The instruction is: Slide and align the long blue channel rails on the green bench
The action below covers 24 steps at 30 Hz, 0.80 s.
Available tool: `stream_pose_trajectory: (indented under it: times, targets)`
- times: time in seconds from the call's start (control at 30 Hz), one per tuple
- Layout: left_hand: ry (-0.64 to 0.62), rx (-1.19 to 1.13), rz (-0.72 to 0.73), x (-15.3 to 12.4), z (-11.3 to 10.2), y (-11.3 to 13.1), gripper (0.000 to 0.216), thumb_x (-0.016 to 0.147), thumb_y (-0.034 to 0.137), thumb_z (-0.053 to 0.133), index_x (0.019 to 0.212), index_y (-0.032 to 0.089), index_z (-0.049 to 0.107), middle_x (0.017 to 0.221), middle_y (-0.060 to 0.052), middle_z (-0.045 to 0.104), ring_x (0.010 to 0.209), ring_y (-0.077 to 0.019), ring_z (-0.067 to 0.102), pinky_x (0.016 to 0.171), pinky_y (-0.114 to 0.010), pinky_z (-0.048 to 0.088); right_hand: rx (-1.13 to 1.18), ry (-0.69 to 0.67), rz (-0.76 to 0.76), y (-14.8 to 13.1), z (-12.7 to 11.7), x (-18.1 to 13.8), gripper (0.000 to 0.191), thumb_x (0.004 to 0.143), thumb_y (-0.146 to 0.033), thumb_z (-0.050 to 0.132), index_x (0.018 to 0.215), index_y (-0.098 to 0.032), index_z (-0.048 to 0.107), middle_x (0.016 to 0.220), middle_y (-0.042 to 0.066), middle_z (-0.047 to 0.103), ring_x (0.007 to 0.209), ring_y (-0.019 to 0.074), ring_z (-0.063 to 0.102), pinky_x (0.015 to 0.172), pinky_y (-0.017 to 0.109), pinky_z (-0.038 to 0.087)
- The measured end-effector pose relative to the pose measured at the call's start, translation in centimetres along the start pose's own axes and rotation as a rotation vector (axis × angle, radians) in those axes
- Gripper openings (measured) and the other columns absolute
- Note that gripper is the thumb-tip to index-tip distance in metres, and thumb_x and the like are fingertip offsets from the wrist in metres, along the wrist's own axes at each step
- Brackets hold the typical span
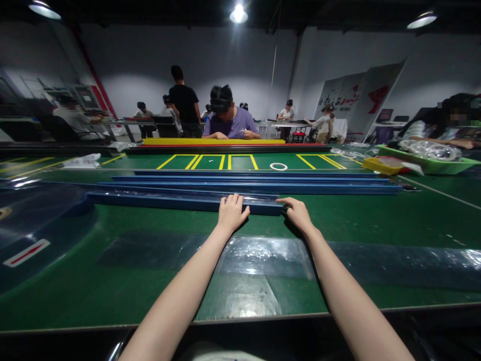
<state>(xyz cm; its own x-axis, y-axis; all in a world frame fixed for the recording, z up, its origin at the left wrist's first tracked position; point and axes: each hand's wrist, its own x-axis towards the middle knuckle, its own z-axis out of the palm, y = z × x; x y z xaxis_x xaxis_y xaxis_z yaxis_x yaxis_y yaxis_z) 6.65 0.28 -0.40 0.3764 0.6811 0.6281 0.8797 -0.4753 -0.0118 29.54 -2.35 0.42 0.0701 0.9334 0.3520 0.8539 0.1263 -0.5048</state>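
A long blue channel strip (188,202) lies across the green table in front of me, with a shiny clear film along its upper side. My left hand (232,213) rests over it near its right part, fingers laid on top and thumb spread to the right. At the strip's right end is my right hand (298,213), its index finger stretched out and touching the end corner. The other fingers of that hand are partly hidden below. Behind this strip lie several more blue strips (319,188), roughly parallel.
Clear plastic film (263,255) covers the near table (150,301). A rolled sheet (37,220) with a red-marked label lies left. Farther off are a white ring (278,166), yellow strips (214,142), and a green tray (432,163) of clear-wrapped items. A person (233,118) works opposite.
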Motion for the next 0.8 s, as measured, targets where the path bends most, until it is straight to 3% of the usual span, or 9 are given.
stream_pose_trajectory:
  times: [0.23,0.53,0.8]
  targets:
    - [-0.046,0.028,-0.007,0.02,-0.27,0.05,0.027,0.086,0.035,0.044,0.100,0.016,0.058,0.102,-0.010,0.062,0.095,-0.0251,0.052,0.081,-0.039,0.035,0.051,0.043,-0.017,0.73,0.69,0.18,0.050,0.063,-0.004,0.036,0.096,-0.020,0.070,0.102,0.003,0.069,0.089,0.0154,0.061,0.084,0.025,0.044]
    - [-0.027,-0.014,-0.005,-0.01,-0.25,-0.04,0.033,0.084,0.039,0.046,0.104,0.015,0.057,0.102,-0.010,0.062,0.094,-0.0257,0.052,0.081,-0.039,0.034,0.301,0.104,0.171,0.02,0.94,0.70,0.050,0.067,-0.006,0.034,0.106,-0.014,0.065,0.089,0.005,0.071,0.075,0.0119,0.062,0.076,0.022,0.046]
    - [-0.026,-0.013,0.023,0.01,-0.35,-0.57,0.027,0.088,0.038,0.043,0.089,0.019,0.061,0.097,-0.008,0.064,0.091,-0.0236,0.053,0.080,-0.039,0.033,0.259,0.073,0.196,-0.17,0.72,0.54,0.049,0.066,-0.006,0.036,0.103,-0.013,0.068,0.095,0.006,0.071,0.088,0.0141,0.062,0.082,0.022,0.044]
